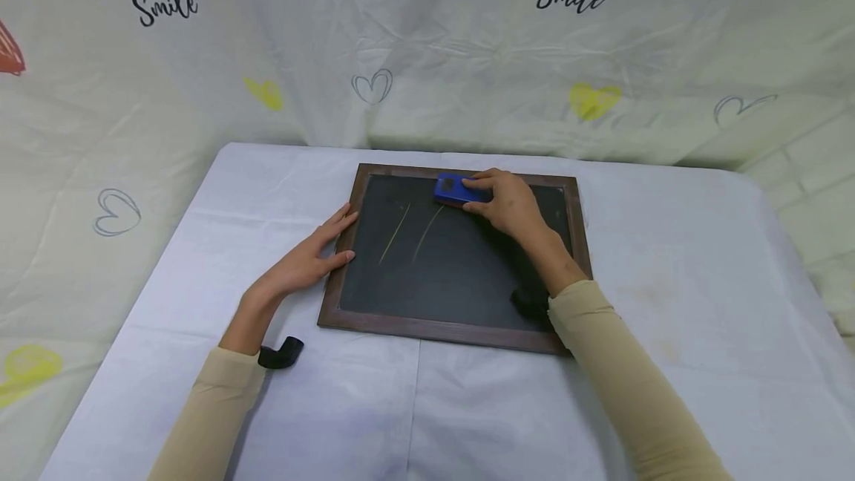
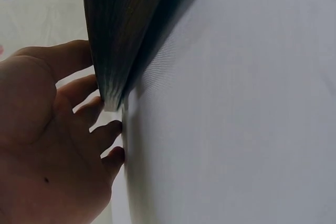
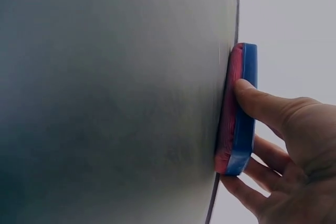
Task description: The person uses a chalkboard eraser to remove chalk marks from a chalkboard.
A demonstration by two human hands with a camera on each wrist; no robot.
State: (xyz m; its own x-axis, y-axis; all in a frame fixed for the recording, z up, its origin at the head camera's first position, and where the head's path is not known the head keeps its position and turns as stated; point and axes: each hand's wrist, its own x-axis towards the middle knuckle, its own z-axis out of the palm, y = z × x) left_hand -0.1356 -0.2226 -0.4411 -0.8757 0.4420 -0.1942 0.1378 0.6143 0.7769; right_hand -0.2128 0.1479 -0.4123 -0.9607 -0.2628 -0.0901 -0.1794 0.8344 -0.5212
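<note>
A blackboard (image 1: 441, 273) in a brown wooden frame lies on the white-covered table. Two thin yellowish chalk lines (image 1: 395, 234) slant across its left half. My right hand (image 1: 510, 203) grips a blue chalkboard eraser (image 1: 449, 188) near the board's top edge. In the right wrist view the eraser's reddish pad (image 3: 229, 124) faces the board surface, with the thumb on its side. My left hand (image 1: 310, 258) rests with spread, fairly straight fingers on the left side of the frame. The left wrist view shows that hand's palm beside the frame's edge (image 2: 118, 40).
The white tablecloth (image 1: 347, 407) surrounds the board on all sides. Behind the table hangs a pale backdrop (image 1: 454, 50) printed with hearts and "Smile". A black wrist-worn piece (image 1: 282, 354) sticks out at the left cuff, and another (image 1: 528, 304) at the right.
</note>
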